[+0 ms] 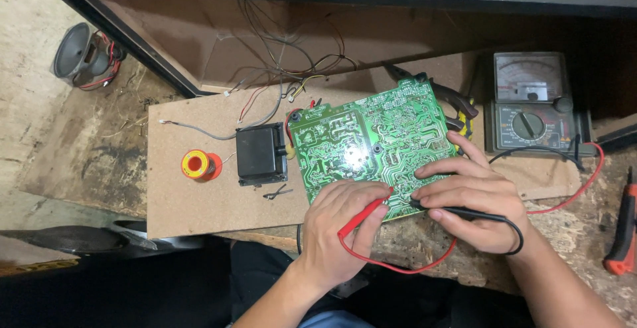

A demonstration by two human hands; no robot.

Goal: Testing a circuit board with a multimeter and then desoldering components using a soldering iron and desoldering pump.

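**Head view: two probes on the near edge of the board**

Head camera looks down on our counter [199,202], a fibreboard sheet with a green board [368,145] lying solder side up at its middle. Our left hand [338,235] is closed in a pinch on the red probe [363,216], whose tip meets the board at its near edge. Our right hand [474,198] lies flat over the board's near right corner, its grip narrow and pressing the black probe [458,212] under the fingers; the tip sits just right of the red one. Both leads loop off the near edge and run right and far to the meter [531,109], which stands on the far right.

A black box [261,153] touches the board's left edge, with a solder spool [199,165] left of it and a tangle of wires [285,62] beyond. Pliers [451,99] poke out from under the board's far right corner.

Risks as we judge them: the two tips stand close together, so a small slip could bridge neighbouring tracks. The board rests loose and slightly askew, so uneven pressure from the right hand could shift it and lift a tip off its point. The slack leads at the edge could snag a wrist.
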